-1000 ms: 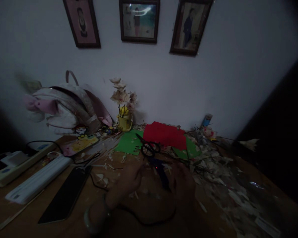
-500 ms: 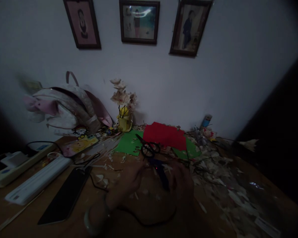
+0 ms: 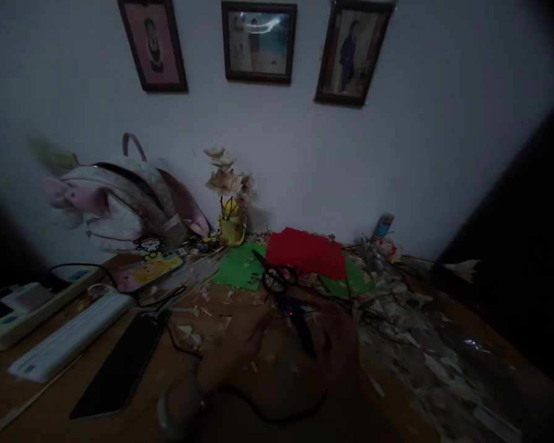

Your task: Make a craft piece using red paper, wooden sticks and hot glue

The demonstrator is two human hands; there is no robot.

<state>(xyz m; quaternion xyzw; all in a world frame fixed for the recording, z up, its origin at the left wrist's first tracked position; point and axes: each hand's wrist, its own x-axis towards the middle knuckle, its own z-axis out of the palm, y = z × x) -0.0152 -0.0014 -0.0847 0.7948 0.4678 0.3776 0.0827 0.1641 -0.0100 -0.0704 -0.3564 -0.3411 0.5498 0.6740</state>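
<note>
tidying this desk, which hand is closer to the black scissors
Left. The left hand lies just below the black scissors, not touching them; the right hand is farther off, down to their right.

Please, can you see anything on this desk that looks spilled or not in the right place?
Yes. Many pale scraps are scattered over the right side of the wooden desk, and some lie near the black scissors. They look odd because they lie in a loose, messy spread, not gathered together.

Scissors (image 3: 277, 279) on paper sheets (image 3: 237, 269) — vase (image 3: 231, 229) behind, backpack (image 3: 120, 203) left, power strip (image 3: 32, 311) nearer left.
</note>
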